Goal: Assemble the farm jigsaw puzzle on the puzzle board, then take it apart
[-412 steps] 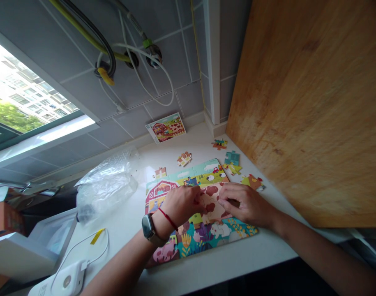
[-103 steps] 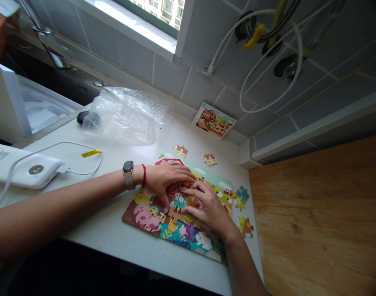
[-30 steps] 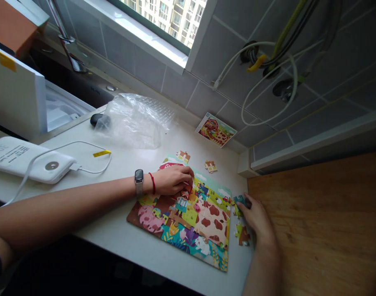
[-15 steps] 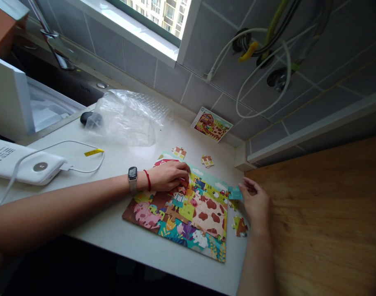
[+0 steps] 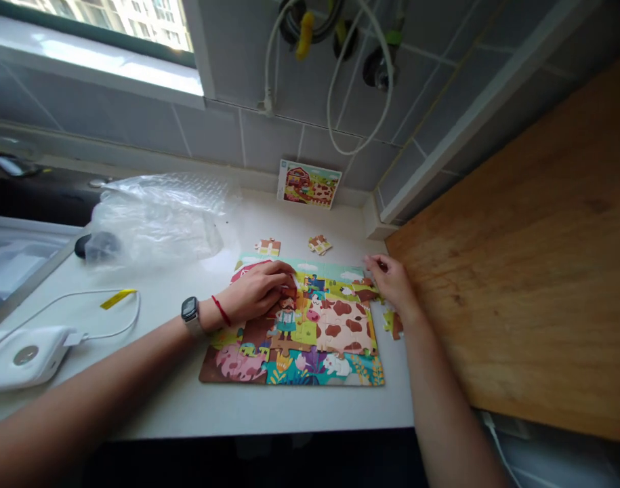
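While the L hand (image 5: 253, 291) lies over the top-left area of the farmyard jigsaw puzzle (image 5: 335, 332), the R hand (image 5: 391, 281) sits at the puzzle's top-right corner. Puzzle location: on the white countertop (image 5: 310, 413), approx. central, btw. the tiled wall (image 5: 223, 139) and the user's forearms.

Grip status:
- L hand: open, palm down, fingers (image 5: 284, 272) resting on the puzzle; no held pc visible.
- R hand: fingers (image 5: 373, 263) curled at the corner; held pc cannot be confirmed, so grip state unknown.

Progress: assembled section covers most of the rectangle, incl. farmer, cow hide and flower areas. No gaps visible in the exposed section; areas under both hands cannot be checked. Outstanding off the assembly: 3 loose pcs.

Count:
- 1 puzzle assembly.
- 3 loose pcs: pc A (image 5: 267, 247) and pc B (image 5: 320, 244), above the top edge; pc C (image 5: 395, 325), just right of the R edge, near the R wrist.
- 1 picture card (image 5: 308, 184), against the wall.
- 1 bubble-wrap bag (image 5: 157, 227).
- 1 white power bank (image 5: 25, 356) w/ 1 white cable (image 5: 104, 317).
- 1 wristwatch (image 5: 190, 312) and 1 red string bracelet (image 5: 221, 310), both on the L wrist.
- 1 wooden board (image 5: 492, 237), at R.
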{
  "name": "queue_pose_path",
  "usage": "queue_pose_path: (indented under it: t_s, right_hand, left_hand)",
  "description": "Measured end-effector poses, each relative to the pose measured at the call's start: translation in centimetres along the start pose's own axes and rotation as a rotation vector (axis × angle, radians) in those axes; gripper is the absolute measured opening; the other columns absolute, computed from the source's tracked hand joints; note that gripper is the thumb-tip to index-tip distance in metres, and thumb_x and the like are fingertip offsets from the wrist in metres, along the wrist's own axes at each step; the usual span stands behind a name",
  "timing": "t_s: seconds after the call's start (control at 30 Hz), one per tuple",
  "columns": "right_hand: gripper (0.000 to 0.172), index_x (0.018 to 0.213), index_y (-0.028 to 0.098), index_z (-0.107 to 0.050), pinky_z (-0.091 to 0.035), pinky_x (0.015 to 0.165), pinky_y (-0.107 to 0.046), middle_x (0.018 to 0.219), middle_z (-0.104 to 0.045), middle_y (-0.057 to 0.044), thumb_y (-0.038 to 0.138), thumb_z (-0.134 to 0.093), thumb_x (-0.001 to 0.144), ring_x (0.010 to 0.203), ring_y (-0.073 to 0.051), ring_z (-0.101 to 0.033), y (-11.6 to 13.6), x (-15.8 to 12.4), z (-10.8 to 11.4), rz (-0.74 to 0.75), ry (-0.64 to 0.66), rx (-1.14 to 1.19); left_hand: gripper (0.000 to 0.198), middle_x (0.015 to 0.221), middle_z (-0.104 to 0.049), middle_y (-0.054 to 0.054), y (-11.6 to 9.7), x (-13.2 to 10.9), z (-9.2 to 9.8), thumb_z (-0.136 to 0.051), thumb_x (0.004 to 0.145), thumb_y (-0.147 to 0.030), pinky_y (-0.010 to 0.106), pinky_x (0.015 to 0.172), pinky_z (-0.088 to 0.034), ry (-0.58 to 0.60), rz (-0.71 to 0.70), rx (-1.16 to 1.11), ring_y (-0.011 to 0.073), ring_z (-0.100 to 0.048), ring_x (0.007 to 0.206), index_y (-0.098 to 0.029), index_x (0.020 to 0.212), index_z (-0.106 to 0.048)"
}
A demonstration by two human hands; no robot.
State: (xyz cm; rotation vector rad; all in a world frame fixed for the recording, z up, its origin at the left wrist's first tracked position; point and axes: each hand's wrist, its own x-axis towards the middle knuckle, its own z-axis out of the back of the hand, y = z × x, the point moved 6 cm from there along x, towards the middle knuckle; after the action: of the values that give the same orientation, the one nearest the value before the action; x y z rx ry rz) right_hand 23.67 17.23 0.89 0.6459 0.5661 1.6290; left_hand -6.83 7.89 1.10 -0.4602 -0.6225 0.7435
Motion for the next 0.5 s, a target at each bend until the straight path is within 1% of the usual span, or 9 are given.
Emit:
queue_pose_path:
  t_s: [0.03, 0.1, 0.17, 0.2, 0.27, 0.33, 0.43, 0.5]
  right_hand:
    - [0.047, 0.090, 0.021, -0.074, -0.053, 0.074, -0.032, 0.087, -0.075, -0.008, 0.062, -0.052, 0.097, 0.081, -0.023, -0.068, -0.2, -0.2, 0.5, -0.010, -0.023, -0.020]
    - [0.035, 0.085, 0.021, -0.074, -0.051, 0.077, -0.034, 0.086, -0.075, -0.008, 0.053, -0.063, 0.093, 0.082, -0.024, -0.068, -0.8, -0.8, 1.4, -0.041, -0.049, -0.062]
    - [0.026, 0.080, 0.022, -0.076, -0.051, 0.078, -0.036, 0.085, -0.075, -0.008, 0.048, -0.075, 0.085, 0.081, -0.026, -0.068, -1.1, -1.5, 1.9, -0.063, -0.029, -0.113]
    - [0.024, 0.081, 0.022, -0.077, -0.051, 0.079, -0.036, 0.088, -0.075, -0.009, 0.046, -0.079, 0.082, 0.083, -0.027, -0.069, -1.2, -1.9, 2.0, -0.061, -0.001, -0.155]
    - [0.025, 0.086, 0.024, -0.079, -0.051, 0.081, -0.037, 0.095, -0.075, -0.009, 0.047, -0.084, 0.078, 0.090, -0.029, -0.070, -1.0, -2.3, 1.8, -0.033, 0.069, -0.271]
    - [0.026, 0.088, 0.025, -0.077, -0.052, 0.081, -0.037, 0.099, -0.075, -0.009, 0.046, -0.086, 0.078, 0.093, -0.030, -0.071, -0.9, -2.5, 1.5, -0.015, 0.110, -0.348]
    - [0.022, 0.085, 0.025, -0.072, -0.052, 0.076, -0.035, 0.095, -0.074, -0.006, 0.038, -0.087, 0.078, 0.092, -0.028, -0.071, -0.6, -2.4, 1.0, -0.020, 0.120, -0.318]
    - [0.022, 0.092, 0.025, -0.070, -0.051, 0.074, -0.033, 0.095, -0.075, -0.004, 0.033, -0.086, 0.079, 0.090, -0.026, -0.071, -0.4, -2.4, 0.6, -0.039, 0.110, -0.267]
  left_hand:
    - [0.030, 0.128, -0.065, 0.009, 0.0, 0.0, 0.0, -0.049, 0.097, -0.007, 0.047, 0.102, -0.057, 0.004, 0.002, 0.004, 0.0243, -0.065, 0.116, -0.022, 0.113, -0.070]
    - [0.028, 0.129, -0.065, 0.010, 0.0, 0.1, 0.0, -0.050, 0.099, -0.009, 0.047, 0.101, -0.058, 0.013, 0.002, 0.011, 0.0245, -0.064, 0.117, -0.022, 0.114, -0.070]
    - [0.028, 0.129, -0.065, 0.010, -0.1, 0.2, 0.0, -0.049, 0.101, -0.010, 0.048, 0.102, -0.058, 0.023, -0.003, 0.005, 0.0242, -0.064, 0.117, -0.022, 0.116, -0.070]
    - [0.029, 0.129, -0.065, 0.010, -0.2, 0.3, 0.1, -0.048, 0.101, -0.010, 0.047, 0.101, -0.058, 0.024, -0.004, 0.002, 0.0238, -0.064, 0.117, -0.022, 0.117, -0.069]
    - [0.030, 0.128, -0.065, 0.011, -0.2, 0.4, 0.1, -0.047, 0.101, -0.009, 0.047, 0.101, -0.059, 0.027, 0.003, 0.005, 0.0234, -0.065, 0.117, -0.022, 0.117, -0.069]
    - [0.029, 0.129, -0.065, 0.011, -0.3, 0.4, 0.1, -0.047, 0.101, -0.009, 0.047, 0.103, -0.059, 0.030, 0.014, 0.019, 0.0235, -0.066, 0.118, -0.021, 0.116, -0.069]
    - [0.028, 0.132, -0.065, 0.011, -0.2, 0.3, 0.1, -0.047, 0.103, -0.010, 0.047, 0.105, -0.058, 0.034, 0.028, 0.026, 0.0237, -0.065, 0.120, -0.022, 0.116, -0.069]
    - [0.028, 0.132, -0.064, 0.011, -0.2, 0.3, 0.0, -0.047, 0.103, -0.010, 0.046, 0.105, -0.058, 0.035, 0.036, 0.024, 0.0236, -0.064, 0.121, -0.022, 0.116, -0.069]
